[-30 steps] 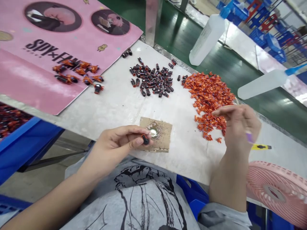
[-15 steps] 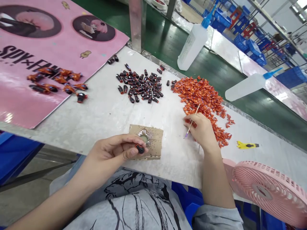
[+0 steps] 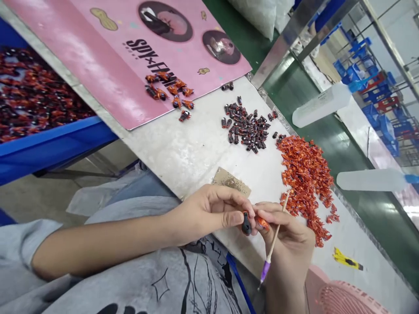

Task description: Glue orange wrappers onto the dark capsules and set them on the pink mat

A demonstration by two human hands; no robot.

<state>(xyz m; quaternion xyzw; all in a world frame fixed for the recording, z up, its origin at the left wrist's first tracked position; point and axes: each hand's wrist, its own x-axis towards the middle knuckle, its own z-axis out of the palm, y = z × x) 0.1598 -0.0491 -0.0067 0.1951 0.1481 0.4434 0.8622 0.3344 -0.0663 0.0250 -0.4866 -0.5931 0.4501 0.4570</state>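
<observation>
The left hand [image 3: 212,211] pinches a black piece [image 3: 246,226], the right hand [image 3: 291,240] an orange piece [image 3: 262,223] and a stick [image 3: 274,242]; joining seems in hand, next needing careful alignment.

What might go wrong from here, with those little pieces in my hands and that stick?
Your left hand pinches a small black piece, and your right hand an orange piece; either might slip and drop.

The right hand also holds the thin stick; its purple end points toward your body, so it could brush your shirt.

The orange pile lies just beyond the right hand, so a careless sweep could scatter it.
</observation>
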